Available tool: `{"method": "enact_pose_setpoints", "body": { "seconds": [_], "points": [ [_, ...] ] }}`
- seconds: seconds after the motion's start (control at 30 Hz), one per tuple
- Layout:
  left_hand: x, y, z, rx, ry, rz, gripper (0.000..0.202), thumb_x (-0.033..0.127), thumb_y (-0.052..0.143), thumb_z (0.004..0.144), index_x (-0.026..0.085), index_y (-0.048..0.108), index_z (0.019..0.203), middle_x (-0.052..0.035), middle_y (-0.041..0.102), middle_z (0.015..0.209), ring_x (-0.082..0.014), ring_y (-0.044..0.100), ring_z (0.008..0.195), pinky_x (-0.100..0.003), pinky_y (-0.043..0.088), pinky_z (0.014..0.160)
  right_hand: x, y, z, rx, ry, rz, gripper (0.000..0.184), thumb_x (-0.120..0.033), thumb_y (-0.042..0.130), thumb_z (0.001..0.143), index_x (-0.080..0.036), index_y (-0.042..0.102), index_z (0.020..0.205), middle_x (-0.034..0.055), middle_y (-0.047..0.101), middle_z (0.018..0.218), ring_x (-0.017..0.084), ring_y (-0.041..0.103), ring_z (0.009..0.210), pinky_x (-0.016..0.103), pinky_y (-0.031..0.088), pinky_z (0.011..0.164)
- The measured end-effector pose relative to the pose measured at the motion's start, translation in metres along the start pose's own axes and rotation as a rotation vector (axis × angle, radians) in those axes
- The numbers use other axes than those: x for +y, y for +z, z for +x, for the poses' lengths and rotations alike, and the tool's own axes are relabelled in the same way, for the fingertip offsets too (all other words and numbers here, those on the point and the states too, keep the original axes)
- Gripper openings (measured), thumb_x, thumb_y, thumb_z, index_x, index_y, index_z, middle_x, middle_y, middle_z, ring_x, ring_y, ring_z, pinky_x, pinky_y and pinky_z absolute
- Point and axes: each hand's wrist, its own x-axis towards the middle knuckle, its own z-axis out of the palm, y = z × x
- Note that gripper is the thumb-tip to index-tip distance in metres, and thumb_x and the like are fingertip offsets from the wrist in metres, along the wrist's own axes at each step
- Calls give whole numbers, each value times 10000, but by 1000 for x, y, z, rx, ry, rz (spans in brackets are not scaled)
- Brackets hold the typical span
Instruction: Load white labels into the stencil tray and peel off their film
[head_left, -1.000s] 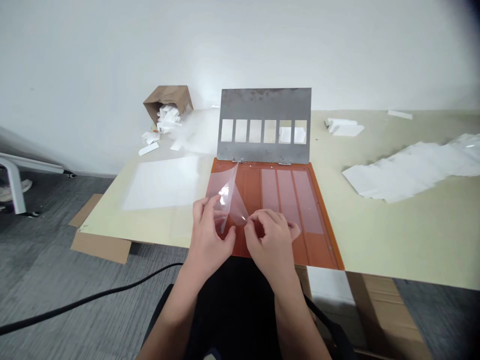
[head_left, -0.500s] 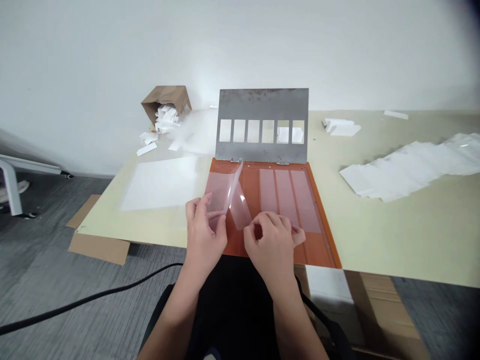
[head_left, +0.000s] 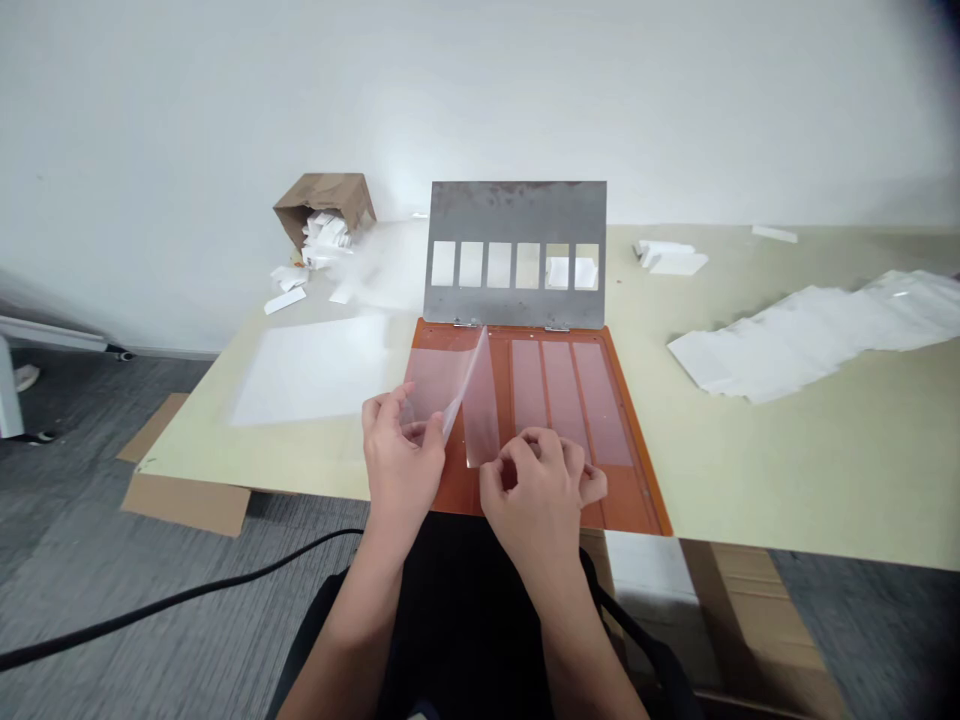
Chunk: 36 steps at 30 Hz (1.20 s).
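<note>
My left hand (head_left: 403, 455) is pinching a clear plastic film (head_left: 441, 380), which rises in a curl over the left half of an orange base board (head_left: 459, 490). Beside it a narrow clear strip (head_left: 480, 420) lies over the board, its near corner at my right fingertips. My right hand (head_left: 534, 485) is closed in a pinch at that corner, resting over the board's near part. Further right, several clear strips (head_left: 564, 385) lie in the board's slots. A grey metal plate (head_left: 517, 215) with a row of windows stands hinged up at the board's far edge.
White sheets (head_left: 311, 370) lie left on the table (head_left: 750, 480). Behind them a cardboard box (head_left: 330, 190) spills white pieces. A small white stack (head_left: 671, 257) stands back right, and a spread of white sheets (head_left: 810, 335) lies farther right. A black cable (head_left: 225, 580) crosses the left.
The narrow strip has come down flatter and straighter beside the raised film. My left hand still holds the film, my right hand stays at the strip's corner. The view has shifted slightly.
</note>
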Motion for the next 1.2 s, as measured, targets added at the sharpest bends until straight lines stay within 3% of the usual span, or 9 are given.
{"method": "enact_pose_setpoints", "body": {
  "seconds": [0.47, 0.67, 0.87, 1.07, 1.2],
  "points": [
    [5, 6, 9, 38, -78, -13, 379, 169, 672, 799, 174, 603, 1172, -66, 486, 1179, -82, 664, 622, -326, 618, 667, 3, -3, -3, 0, 51, -64, 107, -177, 576, 783, -196, 614, 684, 111, 579, 1048, 310, 446, 1002, 499, 271, 844],
    [5, 7, 10, 57, -60, 13, 388, 161, 670, 798, 160, 601, 1180, -70, 487, 1173, -86, 667, 632, -347, 612, 731, 5, -2, -5, 26, 38, -78, 119, -184, 559, 813, -196, 608, 705, 117, 578, 1059, 310, 437, 1004, 491, 269, 847],
    [5, 9, 12, 80, -60, 26, 393, 180, 660, 807, 172, 602, 1196, -70, 470, 1164, -84, 645, 631, -322, 600, 646, 6, -2, -5, 7, 51, -103, 123, -198, 557, 820, -192, 618, 714, 101, 581, 1058, 296, 435, 1007, 481, 261, 863],
    [4, 3, 10, 78, -57, 14, 412, 237, 683, 810, 188, 605, 1211, -51, 468, 1132, -85, 645, 630, -325, 605, 643, 5, -2, -5, 26, 69, -153, 115, -283, 579, 836, -192, 614, 776, 109, 594, 1062, 309, 448, 1012, 472, 265, 854],
    [3, 0, 9, 86, -51, -17, 423, 272, 705, 810, 192, 611, 1214, -54, 471, 1151, -82, 651, 634, -344, 621, 684, 4, -2, -5, 53, 69, -146, 148, -295, 598, 841, -178, 621, 930, 133, 589, 1090, 312, 455, 1011, 465, 274, 842]
  ]
}}
